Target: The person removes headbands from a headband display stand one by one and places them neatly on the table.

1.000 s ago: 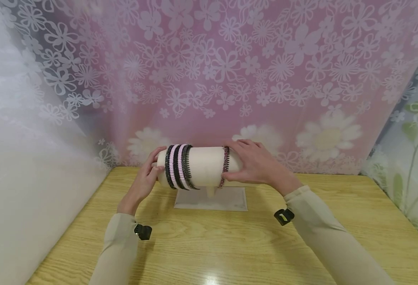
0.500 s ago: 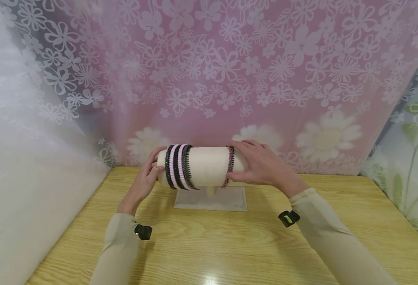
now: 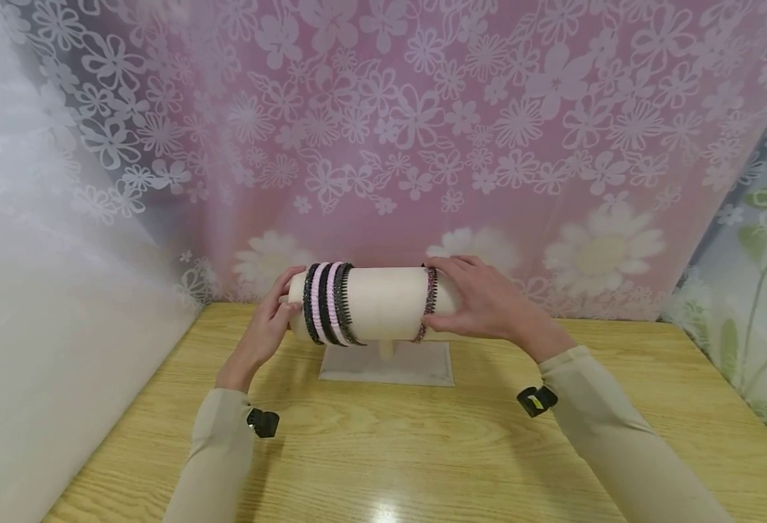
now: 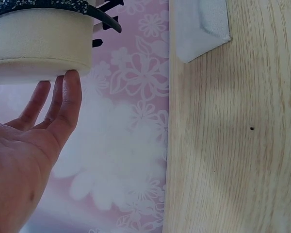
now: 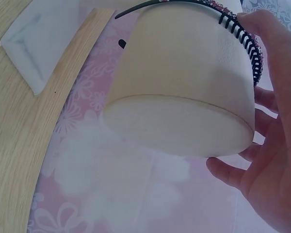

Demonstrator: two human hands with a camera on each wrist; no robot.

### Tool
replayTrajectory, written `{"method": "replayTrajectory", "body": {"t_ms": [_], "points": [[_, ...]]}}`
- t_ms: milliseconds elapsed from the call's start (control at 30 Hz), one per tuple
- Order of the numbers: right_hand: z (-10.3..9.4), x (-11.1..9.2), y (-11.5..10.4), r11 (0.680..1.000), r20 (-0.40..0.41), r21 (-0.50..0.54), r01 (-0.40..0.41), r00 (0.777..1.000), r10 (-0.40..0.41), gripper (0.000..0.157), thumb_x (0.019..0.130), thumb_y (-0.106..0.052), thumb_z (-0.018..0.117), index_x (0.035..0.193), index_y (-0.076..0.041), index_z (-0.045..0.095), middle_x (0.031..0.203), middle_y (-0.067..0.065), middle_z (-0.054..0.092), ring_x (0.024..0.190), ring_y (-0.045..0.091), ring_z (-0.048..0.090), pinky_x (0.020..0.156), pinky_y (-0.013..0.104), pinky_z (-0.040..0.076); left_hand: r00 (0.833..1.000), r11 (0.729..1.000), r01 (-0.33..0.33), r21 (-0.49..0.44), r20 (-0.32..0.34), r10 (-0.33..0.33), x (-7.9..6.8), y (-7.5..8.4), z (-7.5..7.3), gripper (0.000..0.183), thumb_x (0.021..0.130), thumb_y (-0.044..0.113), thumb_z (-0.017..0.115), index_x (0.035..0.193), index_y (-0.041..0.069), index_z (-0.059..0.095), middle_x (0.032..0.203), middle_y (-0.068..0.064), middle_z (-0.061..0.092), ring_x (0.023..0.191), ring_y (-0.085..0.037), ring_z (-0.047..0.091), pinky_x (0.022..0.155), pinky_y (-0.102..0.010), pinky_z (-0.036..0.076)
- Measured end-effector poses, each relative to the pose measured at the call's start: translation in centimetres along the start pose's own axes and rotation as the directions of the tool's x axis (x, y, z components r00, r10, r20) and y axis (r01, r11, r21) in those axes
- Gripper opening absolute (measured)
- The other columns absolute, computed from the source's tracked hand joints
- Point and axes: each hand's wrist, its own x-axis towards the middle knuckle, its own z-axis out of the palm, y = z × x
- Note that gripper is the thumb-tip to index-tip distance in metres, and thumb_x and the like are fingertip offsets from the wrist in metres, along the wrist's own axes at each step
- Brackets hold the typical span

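A cream cylindrical headband stand (image 3: 386,301) lies crosswise on a short post above a pale flat base (image 3: 416,367). Several black and pale pink headbands (image 3: 327,305) sit side by side round its left part. My left hand (image 3: 259,338) holds the stand's left end, with fingertips at the rim in the left wrist view. Near the right end, my right hand (image 3: 488,305) grips a dark headband (image 3: 431,301) with pinkish stones between thumb and fingers. Its comb teeth and one free tip show in the right wrist view; the far side is hidden behind the cylinder.
The stand is on a wood-grain table (image 3: 383,443). Behind it hangs a pink floral curtain (image 3: 383,145), close to the table's back edge. A whitish sheet (image 3: 63,290) borders the left side, and a leaf-patterned one (image 3: 763,290) the right.
My right hand has slid the stone-covered headband a little to the right along the cylinder. My left hand has stayed at the left end.
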Motion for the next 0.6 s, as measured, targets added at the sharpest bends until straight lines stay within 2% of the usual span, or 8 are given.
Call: {"method": "replayTrajectory", "body": {"t_ms": [100,233,433,600], "points": [[-0.07,-0.13,0.08,1.000,0.007,0.007,-0.006,1.000,0.006,0.088,0.081,-0.052,0.079,0.153,-0.016,0.045,0.148,0.013,0.056,0.138,0.042,0.048,0.100,0.058,0.050,1.000,1.000,-0.002,0.001,-0.001,0.002,-0.01,0.01,-0.01,0.055,0.106,0.023,0.043,0.157,0.041,0.034,0.149,-0.019,0.046,0.106,-0.036,0.061,0.074,-0.042,0.056],[-0.14,-0.27,0.22,1.000,0.006,0.018,-0.010,1.000,0.010,0.087,0.081,-0.051,0.080,0.151,-0.014,0.046,0.149,0.014,0.055,0.139,0.041,0.046,0.104,0.059,0.048,1.000,1.000,0.000,-0.005,-0.005,0.000,0.01,-0.05,-0.03,0.055,0.106,0.023,0.043,0.155,0.047,0.035,0.148,-0.018,0.046,0.104,-0.034,0.061,0.075,-0.048,0.057],[-0.13,-0.64,0.56,0.999,-0.003,0.026,-0.022,1.000,0.022,0.084,0.081,-0.050,0.080,0.150,-0.016,0.047,0.149,0.013,0.055,0.140,0.042,0.045,0.099,0.061,0.050,1.000,1.000,-0.001,0.003,0.001,0.001,0.08,-0.21,-0.10,0.055,0.106,0.024,0.043,0.158,0.041,0.034,0.149,-0.019,0.046,0.104,-0.034,0.061,0.075,-0.047,0.057],[-0.02,-0.89,0.84,0.999,-0.012,0.035,-0.013,1.000,0.013,0.083,0.082,-0.049,0.080,0.150,-0.016,0.046,0.147,0.015,0.057,0.136,0.042,0.050,0.099,0.059,0.050,1.000,1.000,0.006,0.006,-0.006,-0.006,-0.10,-0.10,-0.08,0.055,0.106,0.024,0.044,0.157,0.043,0.034,0.148,-0.018,0.047,0.102,-0.032,0.061,0.075,-0.049,0.056]]}}
